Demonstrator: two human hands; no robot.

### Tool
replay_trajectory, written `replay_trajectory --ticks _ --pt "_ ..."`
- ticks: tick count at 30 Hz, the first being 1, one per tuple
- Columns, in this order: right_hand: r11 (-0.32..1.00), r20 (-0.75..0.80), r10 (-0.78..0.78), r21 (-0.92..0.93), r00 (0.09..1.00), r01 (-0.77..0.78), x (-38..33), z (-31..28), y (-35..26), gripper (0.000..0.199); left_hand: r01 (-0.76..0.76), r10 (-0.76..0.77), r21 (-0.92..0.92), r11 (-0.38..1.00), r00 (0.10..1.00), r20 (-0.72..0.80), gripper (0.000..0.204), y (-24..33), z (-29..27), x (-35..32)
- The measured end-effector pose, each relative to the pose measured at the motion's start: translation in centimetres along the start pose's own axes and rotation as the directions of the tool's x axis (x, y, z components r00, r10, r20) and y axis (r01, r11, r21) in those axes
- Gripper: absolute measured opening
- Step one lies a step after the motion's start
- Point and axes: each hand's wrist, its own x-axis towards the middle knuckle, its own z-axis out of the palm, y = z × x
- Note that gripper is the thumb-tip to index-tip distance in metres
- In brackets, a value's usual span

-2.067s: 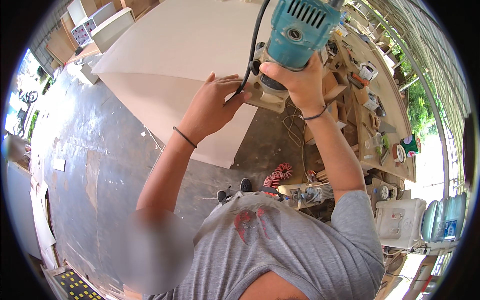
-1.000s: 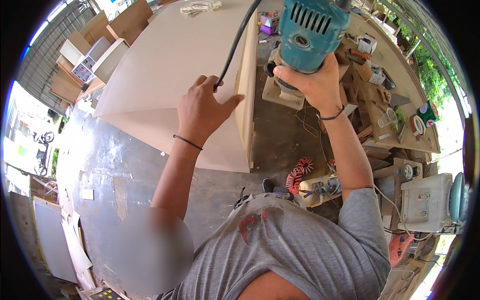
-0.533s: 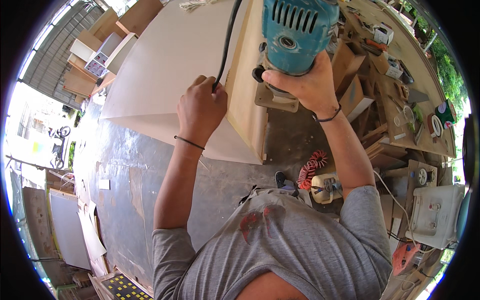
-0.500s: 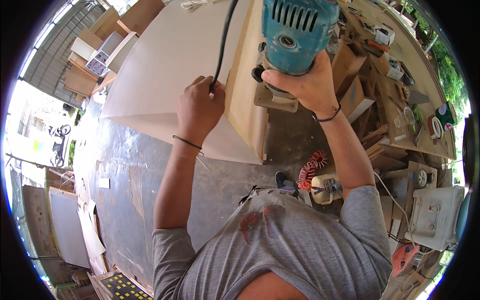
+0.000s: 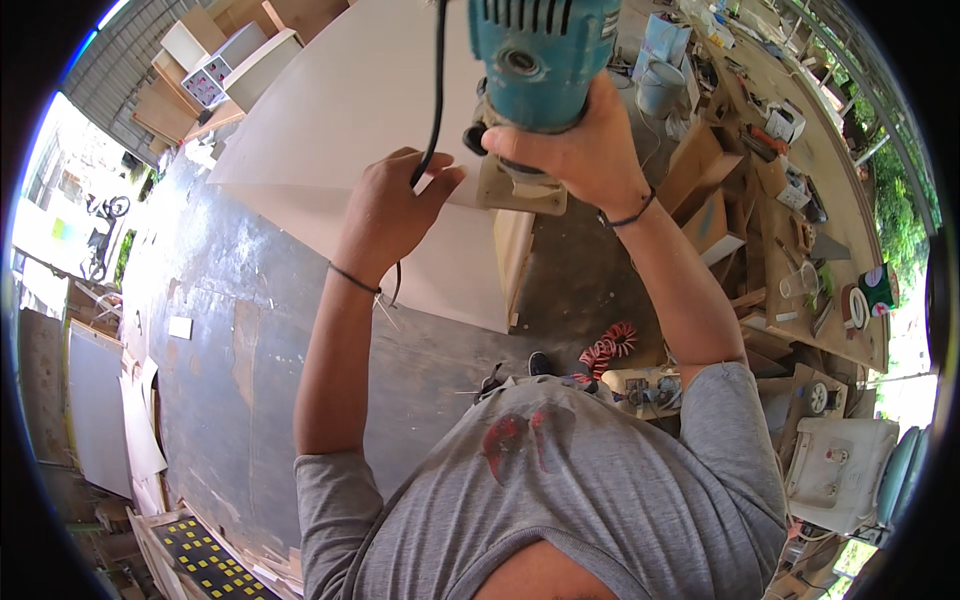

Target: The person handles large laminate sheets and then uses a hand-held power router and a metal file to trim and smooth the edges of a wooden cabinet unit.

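A blue-green handheld trim router [image 5: 540, 70] is in my right hand [image 5: 575, 145], its fingers and thumb wrapped round the lower body. The router's flat base plate [image 5: 520, 192] sits over the edge of a large pale panelled cabinet [image 5: 340, 110]; whether it touches the wood I cannot tell. My left hand [image 5: 395, 205] curls loosely round the black power cord [image 5: 438, 95], to the left of the router. The thumb stands a little apart, and a loop of cord shows below the wrist. The router's upper end is cut off by the frame.
A workbench [image 5: 850, 325] with tools and scraps runs along the right. Open wooden boxes [image 5: 700, 160] and a bucket [image 5: 660, 88] stand beside it. A red coiled hose [image 5: 608, 348] lies on the floor by my shoe [image 5: 540, 363]. Boards [image 5: 100, 410] lean at the left.
The router and my right hand have shifted left across the cabinet, and its near corner shows more. My left hand's grip on the cord has loosened, with the thumb spreading.
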Motion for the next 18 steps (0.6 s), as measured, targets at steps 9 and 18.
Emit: replay_trajectory --ticks 9,18 --pt "0.992 -0.02 0.123 0.041 0.992 -0.122 1.4 0.0 2.9 0.056 -0.016 0.018 -0.02 1.0 0.998 0.057 0.039 0.2 1.2 1.6" --pt "1.0 -0.006 0.016 -0.009 1.0 -0.016 0.5 2.3 1.4 0.055 0.072 -0.056 -0.113 0.991 0.988 0.144 0.039 -0.2 0.1 0.7"
